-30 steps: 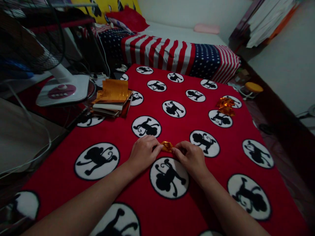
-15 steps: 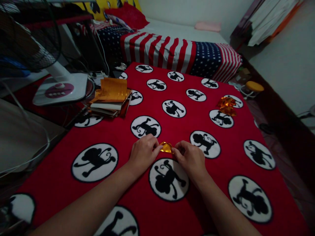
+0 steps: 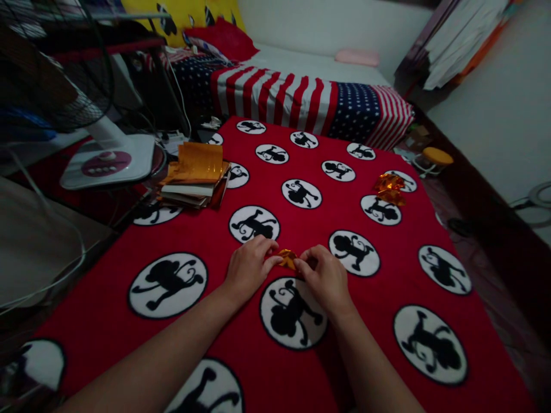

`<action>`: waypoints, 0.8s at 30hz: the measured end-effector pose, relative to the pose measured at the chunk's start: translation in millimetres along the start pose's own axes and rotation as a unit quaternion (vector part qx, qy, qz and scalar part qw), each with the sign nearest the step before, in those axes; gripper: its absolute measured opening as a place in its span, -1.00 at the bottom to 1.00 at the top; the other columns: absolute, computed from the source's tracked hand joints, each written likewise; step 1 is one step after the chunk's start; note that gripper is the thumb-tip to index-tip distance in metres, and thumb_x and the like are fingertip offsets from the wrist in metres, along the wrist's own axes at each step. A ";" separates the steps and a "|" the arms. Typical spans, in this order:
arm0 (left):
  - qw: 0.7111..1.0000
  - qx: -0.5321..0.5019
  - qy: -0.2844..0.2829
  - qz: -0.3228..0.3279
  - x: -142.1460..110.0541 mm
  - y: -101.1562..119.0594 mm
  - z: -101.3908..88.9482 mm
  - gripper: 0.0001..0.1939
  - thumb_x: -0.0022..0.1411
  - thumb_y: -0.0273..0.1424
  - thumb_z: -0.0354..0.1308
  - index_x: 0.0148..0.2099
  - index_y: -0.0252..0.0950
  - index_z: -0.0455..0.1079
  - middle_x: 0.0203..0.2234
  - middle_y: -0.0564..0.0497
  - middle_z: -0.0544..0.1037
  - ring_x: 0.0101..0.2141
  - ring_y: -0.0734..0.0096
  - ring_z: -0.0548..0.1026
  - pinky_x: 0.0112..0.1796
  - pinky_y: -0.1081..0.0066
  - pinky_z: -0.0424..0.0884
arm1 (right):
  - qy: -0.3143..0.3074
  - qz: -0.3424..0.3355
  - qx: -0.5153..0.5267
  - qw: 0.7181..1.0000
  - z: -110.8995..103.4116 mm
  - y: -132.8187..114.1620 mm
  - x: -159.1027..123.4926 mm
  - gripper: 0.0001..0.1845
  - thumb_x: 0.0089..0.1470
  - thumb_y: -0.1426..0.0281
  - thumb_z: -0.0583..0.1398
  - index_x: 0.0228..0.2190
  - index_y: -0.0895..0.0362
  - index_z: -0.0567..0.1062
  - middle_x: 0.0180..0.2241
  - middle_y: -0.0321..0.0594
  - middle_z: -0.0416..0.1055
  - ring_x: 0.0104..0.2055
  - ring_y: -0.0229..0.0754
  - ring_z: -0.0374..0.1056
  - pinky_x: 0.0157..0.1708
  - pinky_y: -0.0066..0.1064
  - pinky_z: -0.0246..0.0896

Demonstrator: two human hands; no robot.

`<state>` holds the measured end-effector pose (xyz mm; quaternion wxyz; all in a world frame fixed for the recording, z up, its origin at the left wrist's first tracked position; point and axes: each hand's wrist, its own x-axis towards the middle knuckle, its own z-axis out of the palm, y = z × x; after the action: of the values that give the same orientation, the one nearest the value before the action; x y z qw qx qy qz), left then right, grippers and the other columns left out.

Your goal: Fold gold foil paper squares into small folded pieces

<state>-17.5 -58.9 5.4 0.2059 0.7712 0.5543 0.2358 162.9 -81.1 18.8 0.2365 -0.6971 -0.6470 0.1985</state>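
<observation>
Between my two hands is a small piece of shiny gold foil paper (image 3: 287,258), folded and held low over the red cloth (image 3: 215,229) printed with black monkeys in white circles. My left hand (image 3: 250,265) pinches its left end between thumb and fingers. The right end sits in the pinch of my right hand (image 3: 323,275). My fingers cover both ends of the foil paper. Further off to the right lie several crumpled or folded orange-gold foil pieces (image 3: 390,189) on the cloth.
A stack of gold paper sheets (image 3: 200,163) rests at the left edge of the cloth, beside a white fan base (image 3: 107,163). Beyond stands a bed with a striped, starred cover (image 3: 279,97). A yellow-topped stool (image 3: 438,155) is at the right.
My right hand has shifted slightly left, closer to my left hand. The foil between them shows a different shape and shine. Both hands keep their pinch; the view has tilted a little.
</observation>
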 end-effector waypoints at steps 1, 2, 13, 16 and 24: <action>1.000 -0.016 0.001 0.000 1.2 -0.6 -0.9 -0.88 0.20 -0.33 0.21 -0.20 -0.20 0.45 -0.32 0.06 0.51 -0.29 0.37 0.46 -0.34 0.43 0.28 | 0.001 -0.002 0.040 0.999 1.0 1.2 0.0 -0.83 0.04 0.29 0.22 -0.53 0.08 0.46 -0.49 -0.29 0.45 -0.45 -0.21 0.35 -0.46 -0.42 0.06; 0.999 -0.038 0.003 -0.001 3.1 -1.1 -1.9 -0.90 0.19 -0.33 0.21 -0.22 -0.20 0.46 -0.33 0.06 0.52 -0.28 0.37 0.47 -0.33 0.43 0.29 | 0.000 0.002 0.085 0.996 2.1 2.3 0.2 -0.82 0.05 0.29 0.21 -0.53 0.09 0.45 -0.51 -0.29 0.44 -0.47 -0.22 0.34 -0.46 -0.43 0.08; 0.928 -0.362 -0.001 -0.086 30.9 9.8 2.4 -0.83 0.05 -0.34 0.27 -0.35 -0.35 0.56 -0.46 -0.03 0.62 -0.44 0.38 0.54 -0.38 0.48 0.41 | 0.018 0.030 0.389 0.920 10.8 4.9 3.7 -0.78 0.00 0.27 0.27 -0.31 0.13 0.50 -0.39 -0.21 0.52 -0.38 -0.17 0.44 -0.36 -0.39 0.33; 0.919 -0.383 0.001 -0.093 29.2 10.1 7.2 -0.82 0.04 -0.33 0.27 -0.34 -0.35 0.57 -0.46 -0.04 0.64 -0.45 0.38 0.54 -0.40 0.48 0.42 | 0.002 0.034 0.416 0.909 10.6 6.7 3.4 -0.80 0.00 0.27 0.28 -0.37 0.14 0.53 -0.39 -0.18 0.55 -0.35 -0.14 0.47 -0.32 -0.35 0.38; 0.930 -0.363 -0.012 -0.059 24.0 10.5 8.6 -0.85 0.08 -0.35 0.26 -0.32 -0.34 0.56 -0.45 -0.01 0.62 -0.44 0.42 0.53 -0.40 0.51 0.41 | 0.037 0.027 0.408 0.912 8.1 6.7 2.7 -0.85 -0.06 0.31 0.31 -0.52 0.14 0.54 -0.54 -0.25 0.50 -0.48 -0.21 0.41 -0.46 -0.44 0.31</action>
<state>2.1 -39.7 7.8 0.4926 0.6122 0.4727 0.3989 163.9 -78.2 8.4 0.5186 -0.5643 -0.4815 0.4251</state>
